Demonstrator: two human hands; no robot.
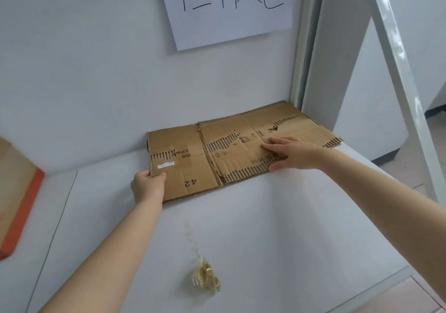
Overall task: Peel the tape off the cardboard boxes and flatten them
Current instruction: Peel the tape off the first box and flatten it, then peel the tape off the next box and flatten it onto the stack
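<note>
A flattened brown cardboard box (231, 153) lies on the white table, its far edge against the wall. Torn strips expose its corrugation, and "42" is printed near the front. My left hand (148, 186) grips its near left corner, thumb on top. My right hand (293, 152) presses flat on the right half with straight fingers. A crumpled wad of clear yellowish tape (205, 277) lies on the table in front, with a thin tail trailing toward the cardboard.
Another cardboard box with an orange-red edge (18, 199) stands at the far left. A handwritten paper sign (226, 8) hangs on the wall above. A white slanted frame post (400, 76) rises at the right, beyond the table's edge (386, 276).
</note>
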